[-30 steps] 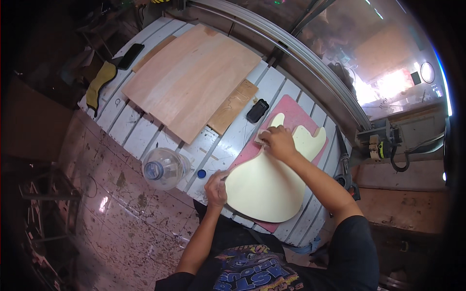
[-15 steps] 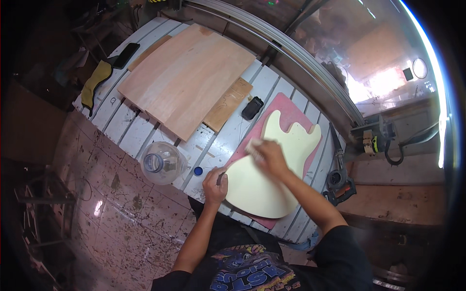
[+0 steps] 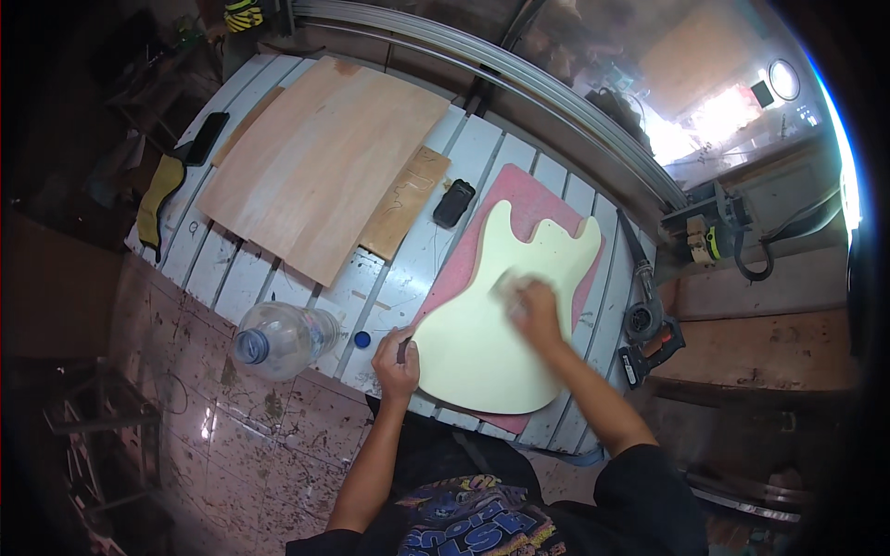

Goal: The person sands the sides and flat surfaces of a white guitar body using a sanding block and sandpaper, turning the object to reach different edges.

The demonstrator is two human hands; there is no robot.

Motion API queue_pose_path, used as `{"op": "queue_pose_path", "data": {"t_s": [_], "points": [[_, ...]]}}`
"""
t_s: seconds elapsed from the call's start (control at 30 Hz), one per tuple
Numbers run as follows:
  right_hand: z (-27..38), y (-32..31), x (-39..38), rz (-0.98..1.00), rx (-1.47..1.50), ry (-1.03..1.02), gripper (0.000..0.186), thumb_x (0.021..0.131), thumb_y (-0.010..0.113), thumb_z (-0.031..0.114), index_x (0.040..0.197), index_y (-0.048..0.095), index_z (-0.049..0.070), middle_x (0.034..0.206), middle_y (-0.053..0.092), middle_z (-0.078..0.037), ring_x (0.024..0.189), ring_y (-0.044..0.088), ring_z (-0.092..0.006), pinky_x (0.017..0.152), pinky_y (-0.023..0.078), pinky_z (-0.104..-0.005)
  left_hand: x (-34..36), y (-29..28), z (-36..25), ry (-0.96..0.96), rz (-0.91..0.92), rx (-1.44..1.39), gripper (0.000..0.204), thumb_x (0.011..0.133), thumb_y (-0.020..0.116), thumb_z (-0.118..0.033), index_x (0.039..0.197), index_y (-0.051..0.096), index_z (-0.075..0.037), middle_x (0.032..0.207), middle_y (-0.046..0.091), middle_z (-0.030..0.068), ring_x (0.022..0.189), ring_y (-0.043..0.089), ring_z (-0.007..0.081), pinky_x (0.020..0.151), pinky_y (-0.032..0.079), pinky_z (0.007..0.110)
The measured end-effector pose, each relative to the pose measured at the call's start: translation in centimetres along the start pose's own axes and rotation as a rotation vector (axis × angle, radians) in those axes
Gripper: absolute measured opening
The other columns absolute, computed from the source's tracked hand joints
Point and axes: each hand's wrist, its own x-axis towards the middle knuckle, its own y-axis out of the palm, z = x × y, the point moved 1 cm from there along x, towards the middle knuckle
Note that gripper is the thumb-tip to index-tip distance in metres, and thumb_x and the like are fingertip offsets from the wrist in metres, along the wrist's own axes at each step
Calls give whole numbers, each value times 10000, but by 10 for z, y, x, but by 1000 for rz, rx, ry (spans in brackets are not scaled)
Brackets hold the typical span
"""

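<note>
A cream-coloured electric guitar body (image 3: pixel 482 343) lies flat on a pink mat (image 3: pixel 454 278), with its two horns pointing away from me. Over its middle, my right hand (image 3: pixel 538 310) is closed around a small pale pad (image 3: pixel 510 287) pressed to the surface; motion blurs both. My left hand (image 3: pixel 396 364) is closed at the body's left edge. Between its thumb and fingers shows a small dark grey piece (image 3: pixel 404 350), whose kind I cannot make out.
On the white slatted table (image 3: pixel 236 278) lie a wide wooden board (image 3: pixel 324 157), a smaller wood piece (image 3: pixel 403 204), a black case (image 3: pixel 454 204), a phone (image 3: pixel 207 139) and a blue cap (image 3: pixel 362 340). A clear plastic bottle (image 3: pixel 292 338) stands front left; a cordless blower (image 3: pixel 644 324) lies right.
My right hand has moved the pad rightward across the guitar body, toward its middle. My left hand stays at the edge. The whole view has shifted slightly.
</note>
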Motion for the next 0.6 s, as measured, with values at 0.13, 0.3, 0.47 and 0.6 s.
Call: {"op": "queue_pose_path", "data": {"t_s": [0.13, 0.3, 0.47, 0.6], "points": [[-130, -49, 37, -297, 31, 683, 397, 816, 774, 38, 1191, 646, 6, 1145, 638, -185, 1096, 612, -394, 975, 497, -459, -2, 12, 0, -21, 13, -25, 243, 946, 605, -118, 1073, 729, 48, 1029, 759, 217, 984, 735, 385, 1054, 524, 526], [-17, -1, 11, -129, -46, 226, 447, 715, 808, 70, 1141, 678, 35, 1083, 628, -179, 1046, 606, -393, 920, 480, -494, -3, 6, 2, -36, 0, -20, 259, 950, 589, -107, 1086, 729, 62, 1034, 760, 220, 990, 745, 359, 1071, 511, 524], [-14, 6, -5, -60, -1, 41, 471, 681, 842, 96, 1135, 719, 78, 1072, 631, -171, 1021, 617, -390, 877, 484, -516, -3, 2, 4, -38, 22, 10, 272, 950, 585, -117, 1089, 728, 68, 1033, 761, 220, 986, 745, 354, 1078, 507, 524], [-149, -51, 48, -252, -175, 488, 381, 781, 792, 35, 1134, 651, 16, 1044, 645, -176, 1020, 634, -385, 895, 512, -470, 2, 5, -1, -50, 27, 1, 287, 956, 572, -132, 1083, 728, 73, 1028, 763, 221, 983, 746, 349, 1083, 503, 517]]}}
